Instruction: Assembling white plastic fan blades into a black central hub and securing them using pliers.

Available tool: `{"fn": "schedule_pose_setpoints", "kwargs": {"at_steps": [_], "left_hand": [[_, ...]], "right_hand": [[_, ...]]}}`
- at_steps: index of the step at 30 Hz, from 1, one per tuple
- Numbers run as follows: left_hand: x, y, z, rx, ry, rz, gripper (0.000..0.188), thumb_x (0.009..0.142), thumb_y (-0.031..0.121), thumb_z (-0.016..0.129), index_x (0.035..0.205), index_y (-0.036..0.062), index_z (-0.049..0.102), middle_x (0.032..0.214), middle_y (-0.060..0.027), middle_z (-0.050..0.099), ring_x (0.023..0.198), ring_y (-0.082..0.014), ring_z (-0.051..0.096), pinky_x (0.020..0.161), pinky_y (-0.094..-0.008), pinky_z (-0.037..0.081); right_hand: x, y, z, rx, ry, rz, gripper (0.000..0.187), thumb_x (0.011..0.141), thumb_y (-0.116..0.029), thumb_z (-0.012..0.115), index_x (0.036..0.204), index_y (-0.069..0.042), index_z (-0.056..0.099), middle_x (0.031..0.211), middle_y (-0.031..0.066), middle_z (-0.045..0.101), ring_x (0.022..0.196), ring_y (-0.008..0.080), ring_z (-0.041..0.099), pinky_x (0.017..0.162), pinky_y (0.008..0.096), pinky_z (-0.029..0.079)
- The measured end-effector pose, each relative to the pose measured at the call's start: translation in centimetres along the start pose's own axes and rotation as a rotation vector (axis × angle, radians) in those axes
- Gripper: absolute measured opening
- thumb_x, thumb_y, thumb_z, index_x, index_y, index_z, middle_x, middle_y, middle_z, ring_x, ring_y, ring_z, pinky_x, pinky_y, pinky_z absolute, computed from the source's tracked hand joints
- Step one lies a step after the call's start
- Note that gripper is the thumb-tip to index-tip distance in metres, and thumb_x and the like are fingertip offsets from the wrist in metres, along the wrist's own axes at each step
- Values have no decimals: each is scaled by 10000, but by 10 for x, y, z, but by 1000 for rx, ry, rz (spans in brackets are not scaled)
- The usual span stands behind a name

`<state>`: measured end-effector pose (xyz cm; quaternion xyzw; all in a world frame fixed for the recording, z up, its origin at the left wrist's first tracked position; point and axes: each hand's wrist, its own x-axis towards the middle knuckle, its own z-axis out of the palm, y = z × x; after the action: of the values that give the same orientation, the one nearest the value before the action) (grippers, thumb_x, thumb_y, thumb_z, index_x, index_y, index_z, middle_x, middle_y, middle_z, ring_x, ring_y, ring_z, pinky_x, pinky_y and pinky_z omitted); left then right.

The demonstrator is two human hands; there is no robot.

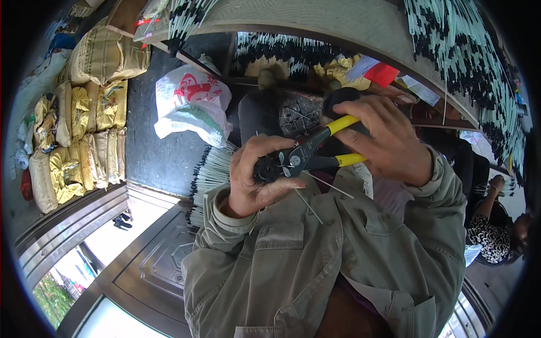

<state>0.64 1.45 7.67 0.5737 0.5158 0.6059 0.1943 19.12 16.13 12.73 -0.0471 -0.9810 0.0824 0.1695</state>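
Observation:
My right hand (pixel 389 138) is closed round the yellow handles of a pair of dark-headed pliers (pixel 307 149), which stand spread apart. My left hand (pixel 248 174) is closed, thumb and fingers gripping a small black rounded part (pixel 269 168) right at the pliers' head. Thin pale rods (pixel 309 207) stick out below the pliers' head, toward my jacket. What exactly the jaws touch is hidden by the fingers and the tool.
Bundles of thin pale rods with black ends lie on the bench (pixel 338 25) and beside my left arm (pixel 214 174). A white plastic bag (pixel 191 101) sits on the floor. Stacked sacks (pixel 84 135) line the left. Another person (pixel 490 231) sits at far right.

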Motion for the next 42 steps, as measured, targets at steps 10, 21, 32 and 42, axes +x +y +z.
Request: {"fn": "schedule_pose_setpoints", "kwargs": {"at_steps": [10,21,32,42], "left_hand": [[-5,2,-2,45,88,10,544,567,305,806,962,10,575,745,-89,578,614,-204,546,564,-282,422],[-5,-2,-10,32,97,23,559,583,264,810,1018,18,560,780,-97,600,694,-219,591,632,-287,455],[-9,1,-13,-303,-85,-197,1131,559,629,667,1347,-31,195,1008,-174,584,1028,-252,544,955,-373,343],[-235,-135,-157,518,-155,-651,1161,559,669,670,1366,-16,193,1217,-230,476,1143,-350,468,964,-434,357]], "right_hand": [[1,-7,35,105,37,23,255,644,-173,684,839,-27,605,950,113,519,808,266,571,684,354,473],[7,4,32,37,-107,-88,188,668,-165,662,774,-78,533,836,63,445,710,206,540,609,314,462],[17,-39,158,1668,282,626,167,882,-172,540,858,-13,586,952,26,501,743,43,462,640,207,382],[-25,-24,175,1831,473,595,140,871,-122,525,886,7,578,994,99,493,861,142,502,758,266,423]]}}
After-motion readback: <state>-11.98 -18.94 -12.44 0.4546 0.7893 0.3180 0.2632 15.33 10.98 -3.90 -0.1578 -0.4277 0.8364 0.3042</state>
